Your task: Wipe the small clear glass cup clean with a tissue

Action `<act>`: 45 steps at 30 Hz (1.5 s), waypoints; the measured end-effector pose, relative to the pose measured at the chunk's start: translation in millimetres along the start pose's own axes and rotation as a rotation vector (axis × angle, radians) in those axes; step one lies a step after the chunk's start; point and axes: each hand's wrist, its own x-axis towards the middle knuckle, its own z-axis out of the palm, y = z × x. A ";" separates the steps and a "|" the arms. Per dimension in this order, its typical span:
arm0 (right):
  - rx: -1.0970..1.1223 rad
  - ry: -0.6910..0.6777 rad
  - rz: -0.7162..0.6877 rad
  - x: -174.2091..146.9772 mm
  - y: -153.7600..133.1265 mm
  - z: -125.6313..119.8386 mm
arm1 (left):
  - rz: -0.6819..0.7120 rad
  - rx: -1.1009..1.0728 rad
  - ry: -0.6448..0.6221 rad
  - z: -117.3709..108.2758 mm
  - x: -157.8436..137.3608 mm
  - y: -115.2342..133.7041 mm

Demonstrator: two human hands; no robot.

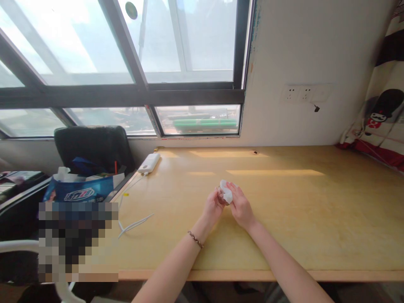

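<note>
In the head view, at the centre, the left hand (213, 207) grips a small roundish object (220, 198), possibly clear glass, while the right hand (242, 207) holds a crumpled white tissue (226, 195) that partly covers it, above the yellow wooden desk (315, 219). Left of centre lie a white rectangular plastic device (149, 163) and a thin white cable (138, 221); a blue printed bag (94, 185) sits far left.

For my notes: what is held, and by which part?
Left hand: small clear object, seemingly by its side; right hand: white tissue or cloth, grip unclear.
</note>
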 end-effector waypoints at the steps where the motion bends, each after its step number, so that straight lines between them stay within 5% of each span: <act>1: 0.038 0.026 0.033 0.2 0.7 -0.1 | -0.009 -0.009 -0.001 1.0 -1.0 1.6; 10: 0.533 0.200 0.302 -2.2 -0.4 6.2 | -0.022 -0.150 0.006 2.1 3.4 12.7; 18: 1.106 0.196 0.671 -1.0 5.5 19.7 | -0.064 -0.106 -0.087 10.1 -3.0 13.1; 27: 1.414 0.208 0.728 1.2 8.2 13.6 | 0.110 0.148 0.156 4.7 3.7 -5.1; 35: 1.242 0.270 0.616 5.7 2.7 0.4 | 0.335 0.461 0.120 6.3 -7.6 2.8; 41: 0.844 0.294 0.491 2.9 4.1 -3.9 | 0.159 0.458 -0.086 24.2 -17.4 2.2; 45: 0.679 0.202 0.391 0.6 4.9 -6.5 | 0.101 0.333 -0.077 26.8 -18.4 2.2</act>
